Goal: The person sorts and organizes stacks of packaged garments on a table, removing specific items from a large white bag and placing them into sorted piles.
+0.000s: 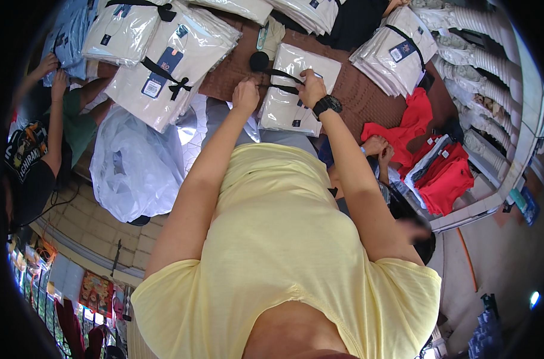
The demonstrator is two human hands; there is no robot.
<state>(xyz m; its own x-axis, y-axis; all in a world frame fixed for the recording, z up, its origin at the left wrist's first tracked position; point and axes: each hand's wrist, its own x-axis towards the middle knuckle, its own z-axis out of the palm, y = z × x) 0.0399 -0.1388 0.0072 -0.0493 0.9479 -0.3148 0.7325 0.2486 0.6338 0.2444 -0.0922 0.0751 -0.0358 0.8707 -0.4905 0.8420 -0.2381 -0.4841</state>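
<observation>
A stack of cream folded garments in clear plastic (pixel 292 60) lies before me on the brown-covered table. A black ribbon (pixel 284 89) runs across it in two strands. My left hand (pixel 246 94), just left of the stack, is closed with its fingers pinched on the ribbon's left end. On the stack's right side my right hand (pixel 312 88), a black watch on the wrist, has its curled fingers on the ribbon; its fingertips are partly hidden. A round black ribbon roll (pixel 259 61) sits at the stack's upper left corner.
Cream packs tied with black ribbon (pixel 164 66) lie to the left, and another tied stack (pixel 394 52) to the right. Red garments (pixel 442 179) are by a co-worker's hands (pixel 376 146). A white plastic bag (pixel 137 161) stands left. Another person (pixel 35 155) handles blue packs (pixel 68 42).
</observation>
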